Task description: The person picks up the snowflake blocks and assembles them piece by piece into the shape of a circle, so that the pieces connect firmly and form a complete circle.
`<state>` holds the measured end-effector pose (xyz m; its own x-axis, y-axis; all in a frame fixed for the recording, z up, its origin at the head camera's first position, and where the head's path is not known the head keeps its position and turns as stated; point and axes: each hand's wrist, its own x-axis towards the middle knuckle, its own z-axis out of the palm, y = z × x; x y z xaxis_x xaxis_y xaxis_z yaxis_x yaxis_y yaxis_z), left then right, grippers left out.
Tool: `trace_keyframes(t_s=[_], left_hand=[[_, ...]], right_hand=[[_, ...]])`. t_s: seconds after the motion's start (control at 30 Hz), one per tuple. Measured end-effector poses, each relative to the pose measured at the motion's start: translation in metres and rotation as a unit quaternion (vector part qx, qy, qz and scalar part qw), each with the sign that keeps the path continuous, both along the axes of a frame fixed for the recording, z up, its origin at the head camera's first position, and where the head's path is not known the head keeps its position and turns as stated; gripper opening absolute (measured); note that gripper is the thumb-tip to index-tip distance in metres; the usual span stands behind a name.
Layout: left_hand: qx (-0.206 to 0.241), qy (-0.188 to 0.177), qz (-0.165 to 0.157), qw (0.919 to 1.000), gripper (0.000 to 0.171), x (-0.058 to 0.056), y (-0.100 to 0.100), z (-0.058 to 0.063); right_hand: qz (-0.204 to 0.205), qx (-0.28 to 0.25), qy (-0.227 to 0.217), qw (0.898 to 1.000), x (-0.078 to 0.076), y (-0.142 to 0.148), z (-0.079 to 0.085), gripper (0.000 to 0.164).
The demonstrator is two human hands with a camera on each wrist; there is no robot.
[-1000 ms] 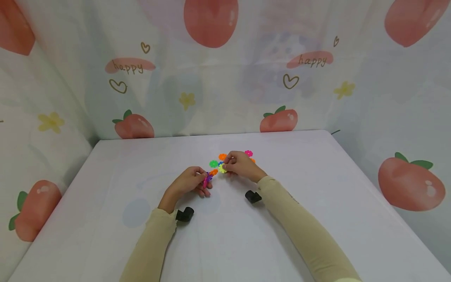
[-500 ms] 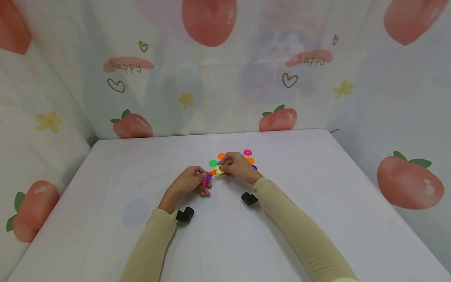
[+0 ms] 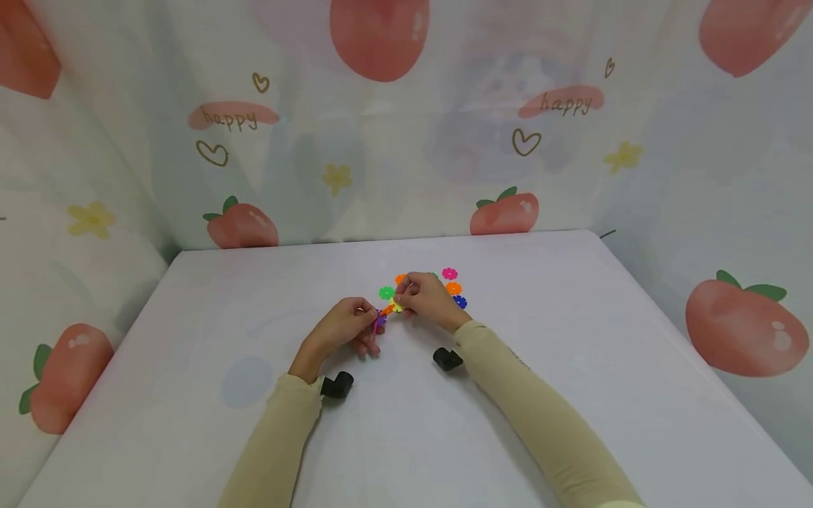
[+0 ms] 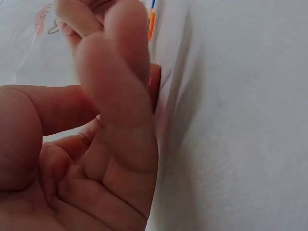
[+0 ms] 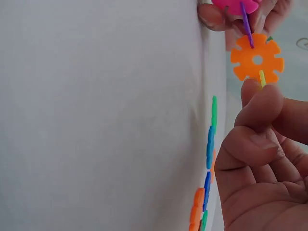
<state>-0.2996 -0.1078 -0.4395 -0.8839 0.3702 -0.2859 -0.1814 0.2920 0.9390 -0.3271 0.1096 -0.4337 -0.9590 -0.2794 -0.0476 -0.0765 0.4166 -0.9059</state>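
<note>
My left hand (image 3: 346,326) pinches a short chain of notched plastic snowflake discs just above the table. In it are a pink disc (image 5: 236,6), a purple disc (image 5: 247,26) seen edge-on, and an orange disc (image 5: 257,60). My right hand (image 3: 432,300) pinches a yellow disc (image 3: 397,305) between thumb and finger. Its thin edge meets a notch of the orange disc in the right wrist view; how deep it sits cannot be told. The left wrist view shows my left fingers (image 4: 120,96) covering nearly all of the chain.
Loose discs lie flat around my right hand: green (image 3: 387,293), orange (image 3: 401,279), pink (image 3: 449,273), another orange one (image 3: 454,288) and dark blue (image 3: 460,302). More are partly hidden behind that hand. A patterned curtain (image 3: 406,176) hangs behind the white table (image 3: 394,437).
My right hand has shifted slightly left, bringing the yellow disc from apart to against the orange one. The pink disc in my left hand has turned more edge-on.
</note>
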Motion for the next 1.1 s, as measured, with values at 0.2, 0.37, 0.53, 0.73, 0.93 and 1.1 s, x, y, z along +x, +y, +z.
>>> trace_keyframes(t_s=[0.2,0.37,0.53,0.73,0.93,1.1], left_hand=[[-0.035,0.031,-0.002,0.9989,0.016,0.0,0.001,0.001],[-0.054,0.038,0.007,0.9978,0.017,0.0,0.002,0.0],[-0.064,0.044,0.019,0.9968,0.02,0.0,0.002,0.0],[-0.097,0.06,0.031,0.993,0.022,-0.002,0.002,0.0],[-0.12,0.071,0.024,0.99,0.027,-0.003,0.002,0.001],[-0.116,0.078,0.021,0.9899,0.025,-0.005,0.002,-0.002]], right_hand=[[0.007,-0.012,-0.01,1.0,0.0,0.005,-0.004,0.009],[0.007,-0.007,-0.011,1.0,0.0,0.004,-0.004,0.009],[0.015,0.015,-0.003,1.0,0.004,0.0,-0.003,0.008],[0.038,0.035,0.021,0.998,0.006,-0.004,-0.003,0.008],[0.066,0.034,0.02,0.997,0.008,-0.007,-0.001,0.012],[0.072,0.045,0.019,0.996,0.01,-0.009,-0.001,0.014]])
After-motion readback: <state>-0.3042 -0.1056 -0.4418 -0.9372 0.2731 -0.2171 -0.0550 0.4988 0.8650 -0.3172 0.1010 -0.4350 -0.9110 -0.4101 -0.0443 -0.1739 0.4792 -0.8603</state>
